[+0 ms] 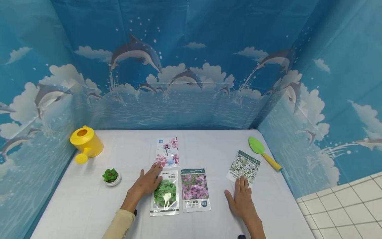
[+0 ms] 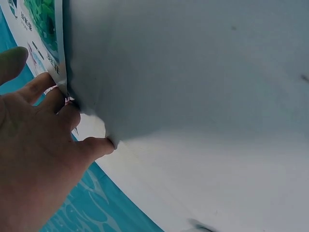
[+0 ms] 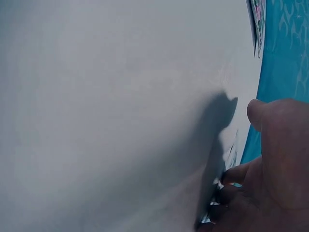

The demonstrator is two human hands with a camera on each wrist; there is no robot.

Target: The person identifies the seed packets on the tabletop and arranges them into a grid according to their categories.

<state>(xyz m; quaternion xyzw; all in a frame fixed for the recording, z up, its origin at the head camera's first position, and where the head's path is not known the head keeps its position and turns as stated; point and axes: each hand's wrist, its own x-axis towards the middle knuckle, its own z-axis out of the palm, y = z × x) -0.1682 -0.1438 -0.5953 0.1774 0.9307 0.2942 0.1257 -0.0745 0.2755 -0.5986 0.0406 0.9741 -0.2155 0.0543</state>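
Observation:
Several seed packets lie flat on the white table. My left hand [image 1: 148, 180] rests at the upper left of the green-leaf seed packet [image 1: 165, 199], its fingertips reaching toward the pink-blossom packet [image 1: 167, 152] above. In the left wrist view, the fingers of that hand [image 2: 43, 130] are spread at the edge of the green-leaf packet [image 2: 46, 24]. My right hand [image 1: 242, 200] lays its extended fingers over the lower edge of the tilted white-flower packet [image 1: 244, 166], thumb held apart. Between the hands is a purple-flower packet [image 1: 195, 189].
A yellow watering can [image 1: 91, 144] stands at the back left, with a small potted succulent [image 1: 111, 177] in front of it. At the right edge lies a green trowel [image 1: 264, 153] with a yellow handle. Dolphin-print curtains [image 1: 191, 109] enclose the table's back and sides.

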